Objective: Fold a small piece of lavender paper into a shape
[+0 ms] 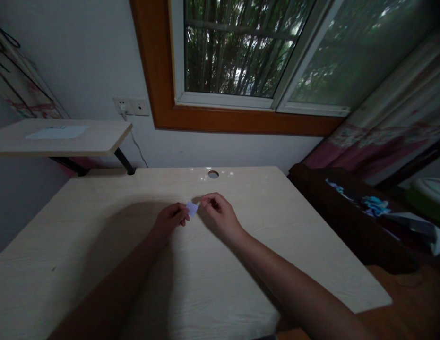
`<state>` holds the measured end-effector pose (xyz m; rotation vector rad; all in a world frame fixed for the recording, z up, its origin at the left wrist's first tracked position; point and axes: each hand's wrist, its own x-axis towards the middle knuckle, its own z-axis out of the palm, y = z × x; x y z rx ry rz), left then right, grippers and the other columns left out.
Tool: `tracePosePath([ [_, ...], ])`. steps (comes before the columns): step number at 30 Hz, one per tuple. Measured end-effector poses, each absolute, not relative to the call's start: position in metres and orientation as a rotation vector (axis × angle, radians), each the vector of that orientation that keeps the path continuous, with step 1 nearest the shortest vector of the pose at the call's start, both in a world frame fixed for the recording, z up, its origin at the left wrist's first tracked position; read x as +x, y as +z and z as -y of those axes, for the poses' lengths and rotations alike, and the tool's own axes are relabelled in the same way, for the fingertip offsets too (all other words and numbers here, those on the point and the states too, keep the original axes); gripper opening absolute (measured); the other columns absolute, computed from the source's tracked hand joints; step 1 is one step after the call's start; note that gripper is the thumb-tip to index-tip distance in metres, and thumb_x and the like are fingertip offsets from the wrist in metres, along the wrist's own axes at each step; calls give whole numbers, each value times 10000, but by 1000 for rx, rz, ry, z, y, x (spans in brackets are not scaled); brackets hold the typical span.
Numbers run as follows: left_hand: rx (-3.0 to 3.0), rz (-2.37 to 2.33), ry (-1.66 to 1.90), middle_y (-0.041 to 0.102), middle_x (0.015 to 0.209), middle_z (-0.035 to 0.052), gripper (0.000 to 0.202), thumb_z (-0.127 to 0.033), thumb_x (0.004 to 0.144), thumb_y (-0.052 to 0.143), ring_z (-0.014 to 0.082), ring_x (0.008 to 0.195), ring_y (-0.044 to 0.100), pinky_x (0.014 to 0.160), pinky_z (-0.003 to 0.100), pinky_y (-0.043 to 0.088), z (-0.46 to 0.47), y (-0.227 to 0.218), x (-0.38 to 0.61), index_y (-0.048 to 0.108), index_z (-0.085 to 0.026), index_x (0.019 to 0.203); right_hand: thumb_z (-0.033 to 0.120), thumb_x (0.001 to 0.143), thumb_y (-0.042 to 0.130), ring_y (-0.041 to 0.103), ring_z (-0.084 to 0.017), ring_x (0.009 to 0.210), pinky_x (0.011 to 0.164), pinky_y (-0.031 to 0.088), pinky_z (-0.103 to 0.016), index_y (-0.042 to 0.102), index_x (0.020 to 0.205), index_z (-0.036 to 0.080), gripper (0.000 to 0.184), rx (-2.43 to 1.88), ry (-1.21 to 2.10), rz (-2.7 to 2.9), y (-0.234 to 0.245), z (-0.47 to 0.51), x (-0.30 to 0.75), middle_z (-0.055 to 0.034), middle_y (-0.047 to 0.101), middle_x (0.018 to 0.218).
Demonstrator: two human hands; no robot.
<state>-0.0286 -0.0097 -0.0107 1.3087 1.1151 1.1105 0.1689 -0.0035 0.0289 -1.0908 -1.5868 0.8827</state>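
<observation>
A small pale piece of paper (192, 208) is held just above the light wooden desk (99, 236), near its middle. My left hand (170, 220) pinches the paper's left edge with fingers curled. My right hand (218, 215) pinches its right edge between thumb and fingertips. Both forearms reach in from the bottom of the view. The paper looks folded or creased, but it is too small to tell more.
A round cable hole (213, 174) sits at the desk's far edge. A raised shelf (64, 139) with a sheet on it stands at the back left. A wall socket (131, 106), a window and a dark cluttered piece of furniture (365, 222) on the right surround the desk.
</observation>
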Motion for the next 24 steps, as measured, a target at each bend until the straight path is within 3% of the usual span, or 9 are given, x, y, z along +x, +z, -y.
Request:
tracePosePath([
  [6, 1281, -1091, 1117, 647, 683, 5, 253, -407, 838, 639, 101, 558, 513, 545, 223, 375, 8, -12, -29, 633, -170, 750, 409, 833, 629, 620, -140, 582, 571, 522, -272, 591, 994, 218, 253, -1008, 1484, 1285, 10, -7, 152, 20, 633, 662],
  [9, 1275, -1112, 1100, 631, 658, -2, 259, -414, 836, 633, 101, 542, 498, 532, 223, 360, 6, -12, -29, 635, -172, 743, 408, 838, 639, 602, -126, 556, 553, 509, -250, 622, 956, 209, 231, -969, 1402, 1348, 3, -5, 148, 24, 626, 641],
  [16, 1285, -1173, 1106, 627, 650, -6, 243, -406, 821, 647, 101, 546, 508, 516, 216, 348, 3, -10, -29, 646, -170, 763, 359, 860, 654, 649, -164, 761, 702, 518, -279, 701, 972, 206, 195, -993, 1136, 1426, -5, -4, 153, -49, 701, 846],
  [24, 1215, -1212, 1119, 674, 742, 9, 237, -398, 809, 661, 106, 589, 550, 528, 212, 395, 2, -5, -27, 656, -162, 836, 347, 822, 695, 620, -137, 663, 634, 494, -256, 699, 949, 198, 196, -955, 1241, 1270, -17, -9, 153, -21, 676, 763],
])
